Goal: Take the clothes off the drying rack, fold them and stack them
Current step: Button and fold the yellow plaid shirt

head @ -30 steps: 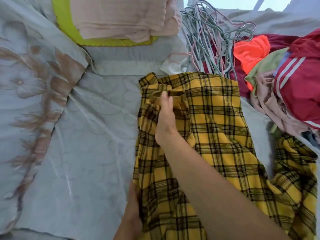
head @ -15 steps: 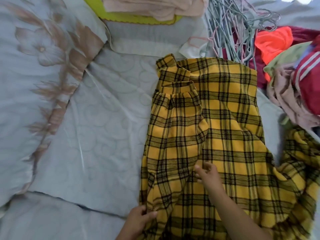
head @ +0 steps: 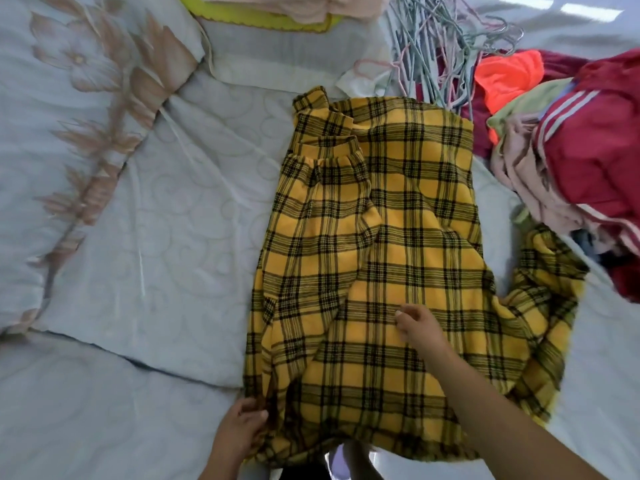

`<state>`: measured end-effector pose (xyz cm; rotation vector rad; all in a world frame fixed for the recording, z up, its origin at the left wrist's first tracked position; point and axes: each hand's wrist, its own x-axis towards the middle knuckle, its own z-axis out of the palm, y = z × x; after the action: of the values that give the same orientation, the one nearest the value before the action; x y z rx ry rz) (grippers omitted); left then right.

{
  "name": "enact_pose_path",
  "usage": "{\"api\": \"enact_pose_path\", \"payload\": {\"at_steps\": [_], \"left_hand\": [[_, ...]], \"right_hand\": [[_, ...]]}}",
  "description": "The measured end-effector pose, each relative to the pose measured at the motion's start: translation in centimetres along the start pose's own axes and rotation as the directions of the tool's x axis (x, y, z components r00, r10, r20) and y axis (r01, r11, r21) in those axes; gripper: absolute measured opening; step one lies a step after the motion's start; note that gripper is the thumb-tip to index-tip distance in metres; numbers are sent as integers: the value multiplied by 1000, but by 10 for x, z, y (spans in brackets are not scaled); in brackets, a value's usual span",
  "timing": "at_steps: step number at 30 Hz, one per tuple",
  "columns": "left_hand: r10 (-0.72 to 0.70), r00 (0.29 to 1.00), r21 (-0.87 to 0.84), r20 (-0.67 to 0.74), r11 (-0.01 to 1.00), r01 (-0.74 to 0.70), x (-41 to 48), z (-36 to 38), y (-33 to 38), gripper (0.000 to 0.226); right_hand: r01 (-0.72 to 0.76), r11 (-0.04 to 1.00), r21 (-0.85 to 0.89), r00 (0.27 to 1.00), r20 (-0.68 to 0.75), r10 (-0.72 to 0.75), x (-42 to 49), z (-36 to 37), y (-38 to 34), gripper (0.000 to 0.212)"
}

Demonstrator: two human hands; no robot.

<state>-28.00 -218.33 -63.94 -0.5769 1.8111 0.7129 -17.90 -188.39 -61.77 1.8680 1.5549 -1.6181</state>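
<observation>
A yellow and black plaid garment (head: 398, 216) lies spread on the bed, one sleeve folded in along its left side, another part bunched at the right. My left hand (head: 242, 429) holds the garment's near left edge with curled fingers. My right hand (head: 417, 327) rests on the cloth near the middle, fingers bent against the fabric. A folded stack of pale pink clothes (head: 294, 6) on a yellow cloth sits at the top.
A pile of unfolded clothes (head: 585, 140), red, orange, green and pink, lies at the right. Several wire hangers (head: 436, 53) lie at the top, just beyond the plaid garment. A floral pillow (head: 76, 98) lies at the left on the grey quilted bedcover (head: 166, 237).
My right hand drew back from the sleeve cuff near the top to the garment's middle. My left hand stays at the near left edge. The view tilted downward.
</observation>
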Motion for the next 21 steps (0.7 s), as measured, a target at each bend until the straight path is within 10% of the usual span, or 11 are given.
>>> {"api": "enact_pose_path", "payload": {"at_steps": [7, 13, 17, 21], "left_hand": [[249, 950, 233, -188, 951, -203, -23, 29, 31, 21], [554, 829, 348, -78, 794, -498, -54, 104, 108, 17], [524, 835, 208, 169, 809, -550, -80, 156, 149, 7], [485, 770, 89, 414, 821, -565, -99, 200, 167, 18]], "right_hand": [[157, 977, -143, 936, -293, -194, 15, -102, 28, 35], [171, 935, -311, 689, -641, -339, 33, -173, 35, 41], [-135, 946, 295, 817, -508, 274, 53, -197, 45, 72], [117, 945, 305, 944, -329, -10, 32, -176, 20, 29]]}}
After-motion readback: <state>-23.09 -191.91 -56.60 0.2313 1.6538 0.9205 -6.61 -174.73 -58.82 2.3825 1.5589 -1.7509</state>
